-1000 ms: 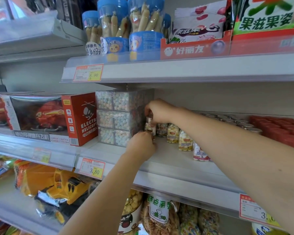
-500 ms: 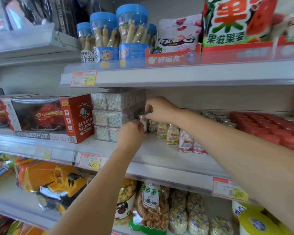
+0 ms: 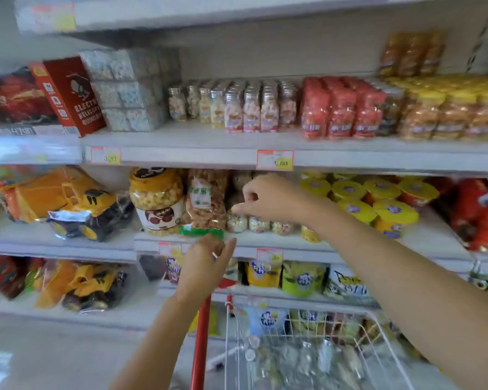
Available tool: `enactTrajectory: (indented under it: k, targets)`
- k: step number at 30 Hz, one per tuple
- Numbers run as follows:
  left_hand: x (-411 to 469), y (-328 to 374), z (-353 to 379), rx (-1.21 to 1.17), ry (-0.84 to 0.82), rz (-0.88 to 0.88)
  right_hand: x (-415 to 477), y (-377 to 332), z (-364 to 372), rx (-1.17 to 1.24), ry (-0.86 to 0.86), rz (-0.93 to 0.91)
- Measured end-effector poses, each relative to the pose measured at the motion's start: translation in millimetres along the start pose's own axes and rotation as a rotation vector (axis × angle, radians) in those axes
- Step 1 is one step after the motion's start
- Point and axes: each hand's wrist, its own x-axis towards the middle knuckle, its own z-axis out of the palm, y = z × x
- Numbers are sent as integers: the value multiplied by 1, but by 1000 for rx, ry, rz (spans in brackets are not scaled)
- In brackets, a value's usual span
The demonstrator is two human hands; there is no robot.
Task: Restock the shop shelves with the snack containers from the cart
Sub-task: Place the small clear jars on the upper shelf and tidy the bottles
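Rows of small clear snack jars (image 3: 251, 108) with silver lids stand on the upper shelf (image 3: 197, 142), between stacked clear candy boxes (image 3: 130, 88) and red-lidded jars (image 3: 341, 108). Both hands are away from that shelf and lower in the view. My left hand (image 3: 206, 260) hangs in front of the lower shelf edge with its fingers spread and holds nothing. My right hand (image 3: 265, 198) hovers in front of the lower shelf with loosely curled fingers and holds nothing. Below them is the wire cart (image 3: 378, 333), with several blurred small containers (image 3: 307, 358) inside.
The cart's red post (image 3: 202, 333) rises just under my left wrist. A big popcorn jar (image 3: 157, 201), a snack bag (image 3: 206, 201) and yellow-lidded tubs (image 3: 378, 209) fill the lower shelf. Toy trucks (image 3: 76, 209) and a red helicopter box (image 3: 71, 94) sit to the left.
Both hands have let go of the small jar at the upper shelf and dropped down toward the cart. The view has tilted down, so the cart now shows.
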Motion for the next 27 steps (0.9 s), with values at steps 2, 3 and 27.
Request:
enactTrajectory:
  k: [2, 3, 27]
  targets:
    - [-29, -13, 24, 7, -141, -61, -23, 24, 35, 38, -83, 91]
    - [-43, -16, 34, 4, -210, -78, -34, 37, 54, 48, -138, 132]
    - [-203, -118, 263, 437, -1187, -510, -185, 197, 374, 423, -678, 439]
